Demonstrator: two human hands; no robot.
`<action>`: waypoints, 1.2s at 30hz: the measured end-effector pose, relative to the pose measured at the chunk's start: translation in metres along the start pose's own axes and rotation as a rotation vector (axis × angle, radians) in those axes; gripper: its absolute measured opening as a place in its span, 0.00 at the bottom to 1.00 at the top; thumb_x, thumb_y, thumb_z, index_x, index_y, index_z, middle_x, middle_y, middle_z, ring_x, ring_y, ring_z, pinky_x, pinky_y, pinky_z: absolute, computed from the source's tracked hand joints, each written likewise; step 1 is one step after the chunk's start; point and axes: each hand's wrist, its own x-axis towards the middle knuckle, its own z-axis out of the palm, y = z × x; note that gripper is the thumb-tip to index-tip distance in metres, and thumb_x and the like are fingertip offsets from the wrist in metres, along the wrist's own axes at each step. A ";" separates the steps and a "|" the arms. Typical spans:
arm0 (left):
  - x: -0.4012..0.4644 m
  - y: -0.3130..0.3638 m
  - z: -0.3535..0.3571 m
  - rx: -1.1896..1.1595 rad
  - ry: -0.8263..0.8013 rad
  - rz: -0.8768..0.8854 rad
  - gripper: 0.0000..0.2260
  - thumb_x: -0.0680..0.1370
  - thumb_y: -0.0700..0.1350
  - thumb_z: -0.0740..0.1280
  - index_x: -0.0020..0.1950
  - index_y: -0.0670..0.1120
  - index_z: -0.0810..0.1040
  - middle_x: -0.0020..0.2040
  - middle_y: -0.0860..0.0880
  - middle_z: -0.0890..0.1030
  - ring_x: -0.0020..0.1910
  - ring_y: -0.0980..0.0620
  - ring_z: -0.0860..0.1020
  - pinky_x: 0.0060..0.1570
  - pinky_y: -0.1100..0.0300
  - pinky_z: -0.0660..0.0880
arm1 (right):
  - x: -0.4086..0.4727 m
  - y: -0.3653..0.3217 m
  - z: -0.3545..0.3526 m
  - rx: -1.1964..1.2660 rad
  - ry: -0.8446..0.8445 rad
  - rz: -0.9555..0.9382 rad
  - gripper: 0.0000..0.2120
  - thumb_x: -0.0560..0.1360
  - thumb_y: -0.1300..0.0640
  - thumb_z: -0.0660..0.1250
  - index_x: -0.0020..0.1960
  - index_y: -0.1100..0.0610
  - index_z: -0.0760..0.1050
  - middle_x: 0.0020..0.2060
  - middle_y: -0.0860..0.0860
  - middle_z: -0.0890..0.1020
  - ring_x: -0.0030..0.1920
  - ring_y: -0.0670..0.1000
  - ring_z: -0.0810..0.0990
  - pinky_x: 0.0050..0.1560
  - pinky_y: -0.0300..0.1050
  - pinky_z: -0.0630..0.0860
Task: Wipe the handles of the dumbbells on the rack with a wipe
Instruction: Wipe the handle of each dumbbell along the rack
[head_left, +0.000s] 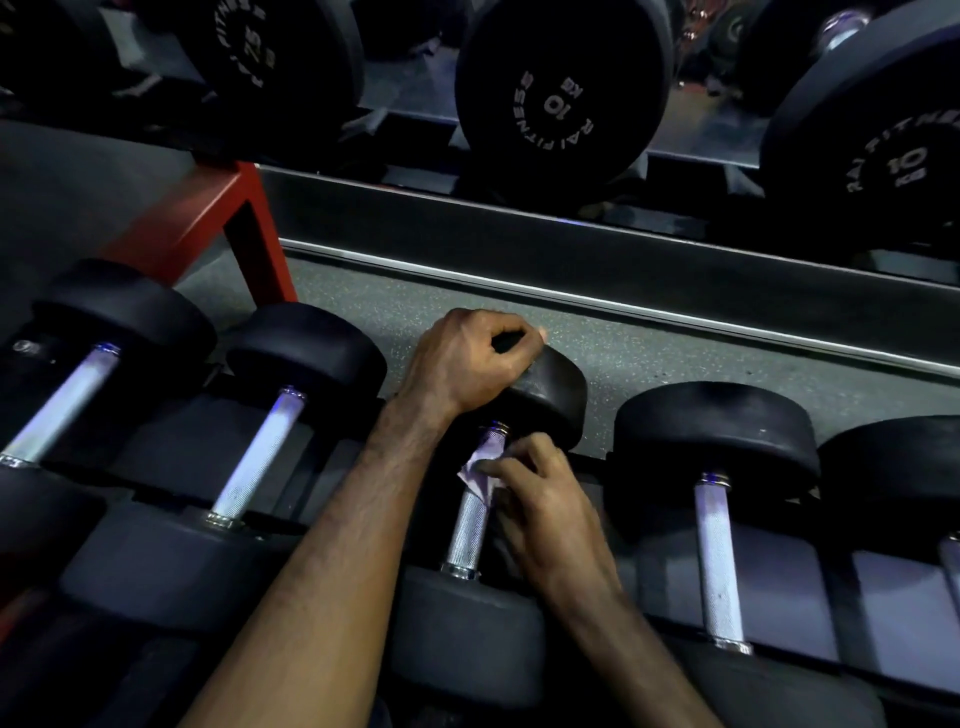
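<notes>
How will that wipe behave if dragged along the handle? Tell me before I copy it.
Probably floppy: the wipe lies crumpled and draped over the handle, pinched by the right hand. Likely very light, being thin. It may snag a little, since the handle looks knurled. The left hand grips the dumbbell's far head, which probably stops rolling.

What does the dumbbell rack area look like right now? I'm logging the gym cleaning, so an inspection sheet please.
Surface: rack holding a row of dumbbells, handles pointing away.
Job's things: wipe against the far end of the middle handle.
Clutter: nothing seen.
Hands: left hand grips the far weight; right hand pinches the wipe.
Cables: nothing seen.
Surroundings: speckled floor, red frame, mirror reflecting dumbbells.
</notes>
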 end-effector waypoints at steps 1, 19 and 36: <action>0.001 -0.001 0.000 -0.001 -0.002 0.001 0.18 0.80 0.66 0.64 0.50 0.56 0.88 0.45 0.59 0.88 0.45 0.55 0.85 0.48 0.50 0.82 | -0.004 0.001 0.004 0.155 0.036 0.096 0.11 0.78 0.55 0.67 0.58 0.46 0.82 0.52 0.44 0.76 0.50 0.47 0.81 0.44 0.49 0.81; 0.000 -0.001 -0.001 -0.001 -0.008 0.009 0.18 0.80 0.66 0.63 0.52 0.57 0.88 0.45 0.61 0.87 0.46 0.57 0.85 0.49 0.51 0.83 | 0.013 -0.009 0.008 1.394 -0.096 1.021 0.13 0.75 0.60 0.74 0.57 0.67 0.83 0.44 0.57 0.86 0.33 0.46 0.81 0.37 0.38 0.77; -0.001 0.000 -0.001 -0.039 0.006 0.029 0.15 0.80 0.62 0.67 0.51 0.56 0.89 0.45 0.62 0.88 0.46 0.59 0.85 0.48 0.51 0.82 | 0.026 0.006 0.018 1.506 -0.013 1.060 0.21 0.73 0.75 0.54 0.55 0.66 0.82 0.51 0.64 0.86 0.44 0.57 0.86 0.47 0.48 0.83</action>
